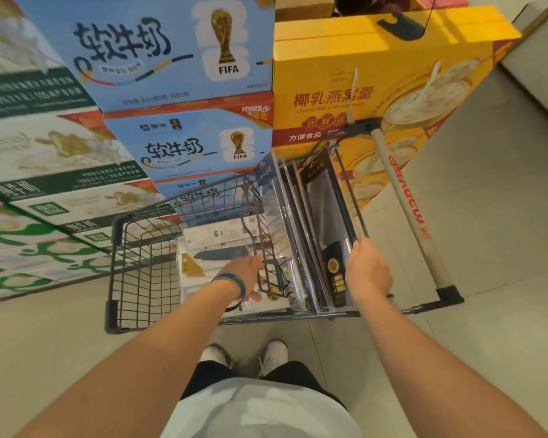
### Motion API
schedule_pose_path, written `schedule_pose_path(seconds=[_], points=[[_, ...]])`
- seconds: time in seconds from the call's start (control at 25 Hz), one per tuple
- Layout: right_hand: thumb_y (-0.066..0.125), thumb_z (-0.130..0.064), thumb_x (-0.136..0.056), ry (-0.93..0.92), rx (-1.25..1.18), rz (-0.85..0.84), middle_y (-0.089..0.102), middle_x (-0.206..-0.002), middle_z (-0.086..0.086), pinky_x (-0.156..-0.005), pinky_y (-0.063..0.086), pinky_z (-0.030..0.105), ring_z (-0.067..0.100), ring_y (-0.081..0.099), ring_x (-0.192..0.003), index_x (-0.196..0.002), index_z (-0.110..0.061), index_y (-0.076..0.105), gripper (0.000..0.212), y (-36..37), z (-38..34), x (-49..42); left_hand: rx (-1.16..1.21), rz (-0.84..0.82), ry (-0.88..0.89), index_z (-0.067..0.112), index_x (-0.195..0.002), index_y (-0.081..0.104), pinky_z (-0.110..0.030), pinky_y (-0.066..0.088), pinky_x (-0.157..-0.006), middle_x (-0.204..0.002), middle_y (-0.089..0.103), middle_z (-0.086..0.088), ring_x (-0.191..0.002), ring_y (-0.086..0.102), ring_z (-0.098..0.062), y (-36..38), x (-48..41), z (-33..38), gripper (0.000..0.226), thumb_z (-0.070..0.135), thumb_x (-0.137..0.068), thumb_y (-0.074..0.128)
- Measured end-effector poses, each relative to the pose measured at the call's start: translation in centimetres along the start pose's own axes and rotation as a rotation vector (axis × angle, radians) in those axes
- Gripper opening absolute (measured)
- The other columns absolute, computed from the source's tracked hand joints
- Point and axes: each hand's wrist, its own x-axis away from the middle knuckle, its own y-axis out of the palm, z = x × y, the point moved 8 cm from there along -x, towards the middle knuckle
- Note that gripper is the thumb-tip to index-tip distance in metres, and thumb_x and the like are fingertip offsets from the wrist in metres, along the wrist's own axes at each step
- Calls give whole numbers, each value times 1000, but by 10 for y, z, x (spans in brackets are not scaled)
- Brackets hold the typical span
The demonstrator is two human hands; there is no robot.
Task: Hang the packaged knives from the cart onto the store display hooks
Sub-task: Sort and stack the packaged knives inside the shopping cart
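One black wire shopping cart (122, 281) stands on pale floor tiles, its beige handle bar (407, 203) with red lettering on the right. The cart holds two groups of packaged knives. At the handle end at least three clear blister packs (290, 222) stand on edge, close together; the rightmost is a packaged cleaver (325, 200) with a black card top, and the exact count of the others is hard to tell. In the main basket lie flat knife packs (217, 256) in a loose stack, the top one showing a dark blade; their number cannot be told.

Two hands reach in. The right hand (368, 275) grips the near end of the packaged cleaver, fingers curled over its edge beside the cart wire. The left hand (246, 275), with a blue wristband (234, 281), is down in the basket just above the flat packs. Its fingers are hidden past the wire, so whether it holds anything cannot be told.

Beyond the cart three blue milk cartons (171, 55) with a trophy print are stacked, beside one yellow coconut-milk bird's-nest box (345, 96); green-and-white cartons (48, 147) are on the left. Two white shoes (274, 354) show below.
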Motion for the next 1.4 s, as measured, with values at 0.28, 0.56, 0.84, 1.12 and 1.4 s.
schedule_pose_path(seconds=[0.28,0.56,0.84,1.12,1.4], points=[[44,-41,-101,-439,-272,24,57,-68,-9,-56,36,23,10,51,-58,-77,-26,58,32,-27,-82,82,221,-46,-16,21,-116,66,-24,52,-55,-90,76,6,-58,72,-11,-4,9,-21,56,63,-100,33],[45,-43,-102,-663,-195,-396,42,-54,-9,-52,24,30,17,40,-50,-65,-22,52,43,78,-140,192,375,86,-47,17,-98,73,-27,51,-59,-78,78,4,-58,70,-12,-40,-3,-105,61,63,-100,32],[19,-51,-102,-700,286,-640,65,-107,2,-74,45,37,23,61,-97,-121,-23,63,56,195,-158,181,68,195,-118,8,-99,72,-40,57,-86,-102,75,-11,-91,69,-30,-73,-54,-209,39,35,-104,44],[10,-64,-89,-605,434,-560,60,-79,-7,-64,38,34,16,54,-71,-97,-31,64,64,225,-146,175,-608,-451,-2,13,-153,37,-39,30,-117,-159,34,-8,-145,34,-28,4,-180,-227,52,32,-106,45],[5,-64,-84,-573,429,-593,61,-77,-9,-62,33,33,16,42,-67,-99,-34,65,69,220,-149,177,-1054,-352,348,16,-159,19,-48,35,-115,-167,8,-10,-150,21,-31,74,-248,-215,66,20,-101,50]])
